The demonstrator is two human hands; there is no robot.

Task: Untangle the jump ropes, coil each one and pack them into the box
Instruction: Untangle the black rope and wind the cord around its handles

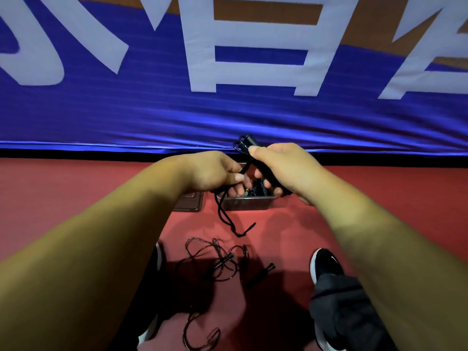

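My right hand [281, 168] grips the black handles [244, 143] of a jump rope, whose tops stick out above my thumb. My left hand [215, 172] pinches the same black rope [224, 214] just left of it; a twisted length hangs down from that hand and ends above the floor. Both hands hover over a small grey box [249, 201] on the red floor, with dark coiled rope [258, 186] inside it. A second thin dark rope [215, 259] lies tangled in loops on the floor between my feet, its black handle [260, 273] beside it.
A brown lid [190, 202] lies flat left of the box. A blue banner [228, 115] with large white characters rises right behind the box. My black shoes [325, 264] stand at either side of the loose rope on the red floor [76, 188].
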